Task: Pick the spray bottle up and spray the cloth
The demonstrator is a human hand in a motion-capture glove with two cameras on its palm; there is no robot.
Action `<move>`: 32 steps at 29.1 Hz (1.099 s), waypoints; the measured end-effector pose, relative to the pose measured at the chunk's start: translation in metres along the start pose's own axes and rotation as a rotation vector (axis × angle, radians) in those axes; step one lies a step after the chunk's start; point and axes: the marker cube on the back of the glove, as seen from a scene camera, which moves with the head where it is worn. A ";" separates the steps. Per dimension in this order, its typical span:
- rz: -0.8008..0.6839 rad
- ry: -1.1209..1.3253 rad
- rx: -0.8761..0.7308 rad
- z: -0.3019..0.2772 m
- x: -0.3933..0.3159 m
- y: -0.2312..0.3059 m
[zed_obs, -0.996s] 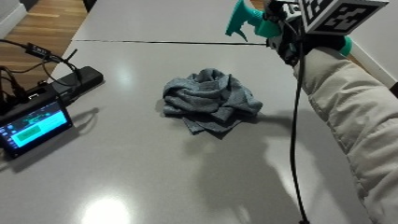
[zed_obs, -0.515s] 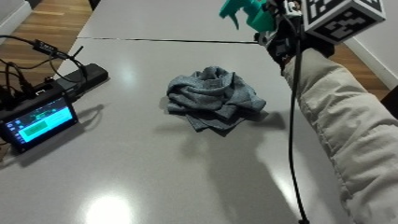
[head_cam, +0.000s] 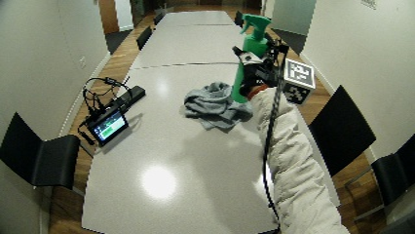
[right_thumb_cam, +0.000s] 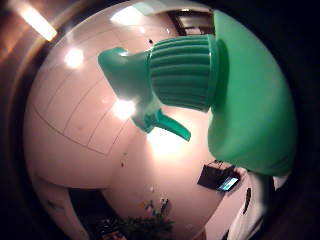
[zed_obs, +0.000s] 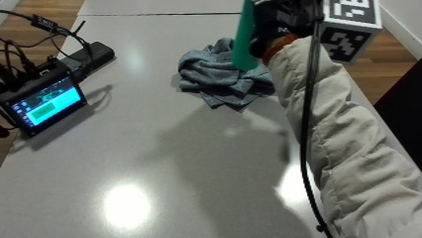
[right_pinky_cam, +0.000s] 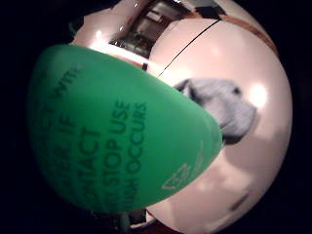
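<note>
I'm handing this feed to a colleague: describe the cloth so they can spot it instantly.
On the long grey table, look past the small lit screen near one edge toward the padded sleeve on the opposite side. There, beside the green plastic spray bottle held by the gloved right hand, lies the crumpled blue-grey cloth, the only soft, rumpled thing on the table.

Small lit screen [zed_obs: 43, 100] on grey table [zed_obs: 165, 173]

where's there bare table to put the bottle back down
Bare table runs from the crumpled cloth toward the near edge, bordered by the small screen on one side and the sleeve on the other. It is crowded around the screen's cables. The gloved right hand holds the spray bottle beside the cloth.
</note>
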 end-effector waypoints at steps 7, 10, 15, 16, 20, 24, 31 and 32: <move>-0.007 -0.081 -0.339 0.106 -0.008 0.072; -0.003 -0.065 -0.407 0.142 0.016 0.099; 0.030 -0.041 -0.417 0.163 0.058 0.124; 0.036 -0.036 -0.419 0.165 0.066 0.127; 0.013 -0.008 -0.427 0.171 0.085 0.138; -0.003 0.000 -0.422 0.178 0.088 0.143; 0.101 -0.043 -0.518 0.167 0.099 0.163; 0.112 -0.062 -0.539 0.161 0.096 0.165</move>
